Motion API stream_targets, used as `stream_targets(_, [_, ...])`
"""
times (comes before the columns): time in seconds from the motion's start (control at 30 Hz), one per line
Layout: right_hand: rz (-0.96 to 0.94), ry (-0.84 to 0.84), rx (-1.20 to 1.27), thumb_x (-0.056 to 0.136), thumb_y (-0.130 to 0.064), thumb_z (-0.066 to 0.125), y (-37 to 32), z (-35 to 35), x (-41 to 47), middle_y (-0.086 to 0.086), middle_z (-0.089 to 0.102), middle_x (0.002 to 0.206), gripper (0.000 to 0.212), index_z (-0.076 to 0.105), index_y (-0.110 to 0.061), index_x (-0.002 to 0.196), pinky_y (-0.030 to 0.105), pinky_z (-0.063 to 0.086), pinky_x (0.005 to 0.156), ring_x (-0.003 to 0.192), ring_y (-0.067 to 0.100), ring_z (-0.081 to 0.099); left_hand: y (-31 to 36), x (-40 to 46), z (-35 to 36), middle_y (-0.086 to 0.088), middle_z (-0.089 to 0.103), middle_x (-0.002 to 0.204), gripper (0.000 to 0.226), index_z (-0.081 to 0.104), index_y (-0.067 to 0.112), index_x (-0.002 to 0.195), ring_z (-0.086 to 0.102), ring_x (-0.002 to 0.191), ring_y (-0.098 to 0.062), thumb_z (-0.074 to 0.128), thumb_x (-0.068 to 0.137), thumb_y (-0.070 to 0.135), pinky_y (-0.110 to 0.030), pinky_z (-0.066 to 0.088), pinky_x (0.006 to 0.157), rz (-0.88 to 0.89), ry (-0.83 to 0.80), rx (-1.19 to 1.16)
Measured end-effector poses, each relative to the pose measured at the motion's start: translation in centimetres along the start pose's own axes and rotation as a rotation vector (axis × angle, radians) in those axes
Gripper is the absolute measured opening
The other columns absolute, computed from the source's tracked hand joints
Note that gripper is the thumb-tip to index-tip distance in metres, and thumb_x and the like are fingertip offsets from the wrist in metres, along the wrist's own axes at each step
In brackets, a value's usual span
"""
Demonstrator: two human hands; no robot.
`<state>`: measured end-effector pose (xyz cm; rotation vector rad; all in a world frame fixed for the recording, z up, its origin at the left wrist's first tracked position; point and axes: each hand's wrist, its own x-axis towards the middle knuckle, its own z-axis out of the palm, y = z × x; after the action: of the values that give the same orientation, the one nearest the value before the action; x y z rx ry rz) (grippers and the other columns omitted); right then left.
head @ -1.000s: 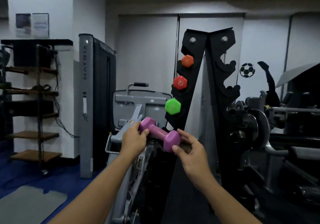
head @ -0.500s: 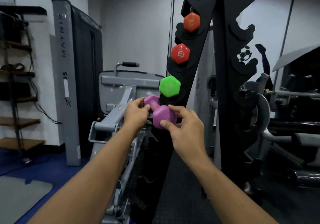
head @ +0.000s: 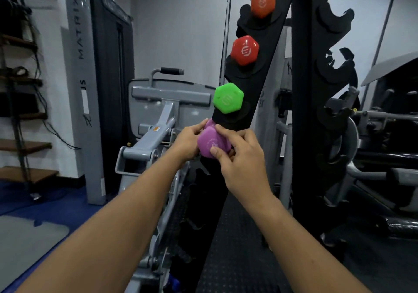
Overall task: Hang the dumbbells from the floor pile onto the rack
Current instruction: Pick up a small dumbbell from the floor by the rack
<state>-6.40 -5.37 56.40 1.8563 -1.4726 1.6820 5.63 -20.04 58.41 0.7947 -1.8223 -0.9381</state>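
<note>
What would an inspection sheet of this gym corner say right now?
Surface: dark rubber floor, blue floor and grey mat at left.
Job's things: purple dumbbell held at the black rack, below the green, red and orange ones already hung.
Clutter: nothing seen.
Hands: left hand and right hand both grip the purple dumbbell.
Cables: black wires hang by the shelves.
Surroundings: grey machine, white walls.

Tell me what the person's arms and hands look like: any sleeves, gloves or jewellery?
Both forearms are bare as far as the picture shows, with no sleeves in view. The left hand and right hand wear no gloves, and no rings, watch or wristband can be seen.
</note>
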Motion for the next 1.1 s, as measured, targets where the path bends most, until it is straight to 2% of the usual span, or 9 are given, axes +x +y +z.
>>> stream_targets(0.1, [0.012,0.008,0.004,0.092,-0.024,0.076,0.0,0.2,-0.2,-0.011,0.046,0.103,0.051,0.062,-0.035,0.140,0.037,0.056,0.089,0.085,0.011,0.056,-0.5,0.0,-0.3,-0.005,0.071,0.130,0.088,0.041,0.028,0.158,0.066,0.109,-0.018,0.073,0.077,0.025,-0.045,0.051,0.104,-0.006,-0.036,0.093])
stream_targets(0.17, [0.017,0.005,0.010,0.092,-0.023,0.076,-0.1,0.1,-0.3,-0.011,0.046,0.103,0.051,0.062,-0.035,0.140,0.036,0.056,0.089,0.086,0.009,0.057,-0.4,-0.1,-0.4,-0.005,0.067,0.136,0.088,0.035,0.030,0.161,0.064,0.115,-0.020,0.071,0.080,0.021,-0.047,0.050,0.108,0.007,-0.062,0.138])
stream_targets(0.2, [0.023,-0.005,0.009,0.093,-0.024,0.076,-0.2,0.0,-0.3,-0.012,0.046,0.103,0.051,0.062,-0.035,0.141,0.035,0.056,0.090,0.086,0.008,0.056,0.0,-0.4,-0.5,-0.005,0.065,0.138,0.085,0.034,0.032,0.161,0.063,0.116,-0.020,0.070,0.085,0.019,-0.047,0.050,0.109,-0.001,-0.066,0.162])
stream_targets(0.33, [0.042,-0.055,-0.028,0.094,-0.028,0.075,-0.8,-0.7,-0.2,-0.014,0.044,0.101,0.052,0.060,-0.036,0.143,0.030,0.054,0.092,0.086,0.003,0.054,0.8,-1.9,-1.4,-0.001,0.066,0.140,0.055,0.046,0.045,0.152,0.064,0.120,-0.019,0.058,0.097,0.041,-0.041,0.050,0.107,-0.089,0.021,0.263])
stream_targets(0.47, [0.088,-0.143,-0.052,0.095,-0.024,0.072,-1.3,-1.5,-0.3,-0.015,0.043,0.104,0.061,0.052,-0.041,0.150,0.030,0.053,0.098,0.088,0.000,0.053,1.1,-4.9,-2.2,0.002,0.053,0.154,0.045,0.048,0.031,0.154,0.048,0.143,-0.019,0.044,0.109,0.036,-0.033,0.037,0.117,-0.051,0.084,0.424])
stream_targets(0.63, [0.136,-0.316,-0.125,0.097,-0.031,0.068,-1.8,-3.1,-2.0,-0.011,0.044,0.125,0.079,0.024,-0.049,0.160,0.038,0.052,0.104,0.108,0.013,0.059,1.4,-9.0,-3.1,0.001,0.059,0.149,0.051,0.051,0.029,0.153,0.053,0.138,-0.017,0.056,0.103,0.042,-0.031,0.039,0.116,-0.062,0.101,0.527])
stream_targets(0.77, [0.161,-0.313,-0.203,0.095,-0.036,0.070,-2.7,-4.8,-3.6,-0.004,0.050,0.135,0.069,0.039,-0.035,0.157,0.042,0.051,0.104,0.116,0.021,0.060,2.7,-12.9,-1.6,-0.002,0.065,0.142,0.060,0.048,0.025,0.154,0.059,0.131,-0.020,0.066,0.098,0.036,-0.026,0.042,0.108,-0.006,0.114,0.619])
stream_targets(0.93, [0.176,-0.317,-0.242,0.094,-0.040,0.070,-3.9,-7.6,-5.7,-0.003,0.056,0.132,0.051,0.058,-0.028,0.142,0.037,0.052,0.098,0.112,0.019,0.062,4.4,-17.5,0.7,-0.006,0.068,0.134,0.060,0.049,0.030,0.152,0.060,0.128,-0.030,0.066,0.096,0.039,-0.036,0.049,0.105,0.006,0.115,0.700])
stream_targets(1.1, [0.171,-0.363,-0.286,0.091,-0.043,0.070,-4.1,-9.6,-8.6,0.000,0.062,0.121,0.041,0.066,-0.025,0.128,0.041,0.055,0.096,0.106,0.020,0.064,4.3,-21.9,2.4,-0.005,0.070,0.132,0.057,0.055,0.027,0.146,0.063,0.124,-0.028,0.066,0.093,0.045,-0.041,0.052,0.104,-0.002,0.104,0.754])
